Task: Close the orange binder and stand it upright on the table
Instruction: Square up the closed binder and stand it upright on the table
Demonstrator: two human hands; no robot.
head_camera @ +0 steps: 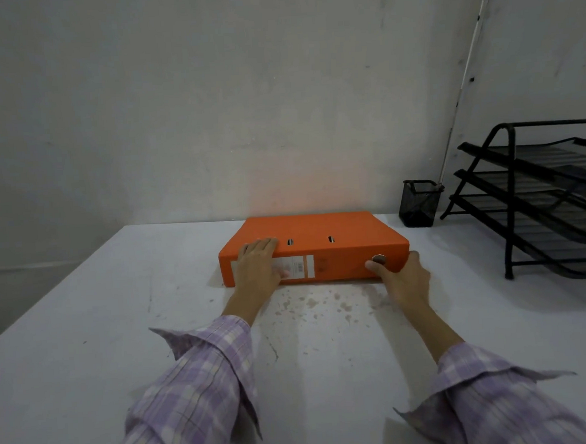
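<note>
The orange binder (pixel 323 235) lies flat and closed on the white table (pixel 86 337), its spine with a white label and a metal finger ring facing me. My left hand (pixel 258 267) rests over the spine's left part, fingers on the top cover, thumb against the label. My right hand (pixel 403 277) grips the spine's right end, thumb by the finger ring, fingers wrapped round the right corner.
A black mesh pen cup (pixel 419 202) stands at the back right by the wall. A black tiered letter tray rack (pixel 537 200) fills the right side. A white rod (pixel 461 84) leans in the corner. Stains mark the table in front of the binder.
</note>
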